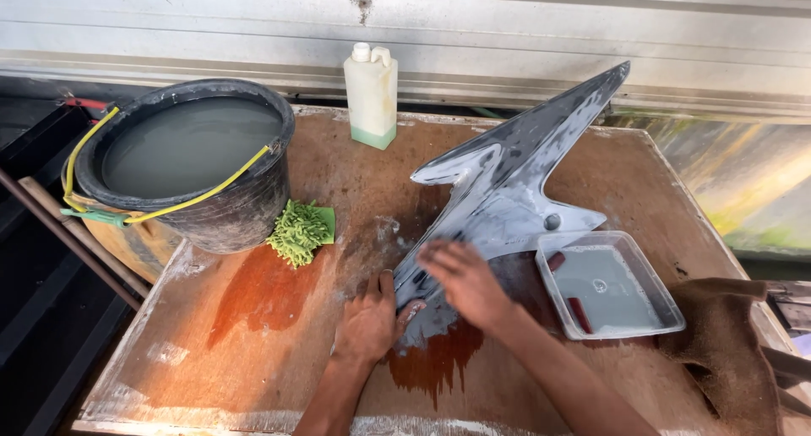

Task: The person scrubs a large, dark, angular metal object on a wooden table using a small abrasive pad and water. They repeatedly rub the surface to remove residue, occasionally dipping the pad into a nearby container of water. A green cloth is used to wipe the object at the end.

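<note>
So there's this wet wooden table [253, 335] with a big grey, sharply angled plastic body panel [507, 182] lying flat across the middle, pointy end aimed at the far right corner, glossy and smeared all over with whitish soapy film. The left hand [369, 322] grips the panel's near edge, fingers curled round it, while the right hand [465, 282] lies flat and open on the surface, a bit blurred. Around it: black bucket [228, 208] of murky water, clear tray [612, 288], white bottle [372, 94], green mitt [300, 231].

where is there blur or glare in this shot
Head view: the right hand is motion-blurred over the wet grey pointed plastic panel, which shows pale glare; the left hand and the black water-filled bucket look sharp in even daylight.
</note>
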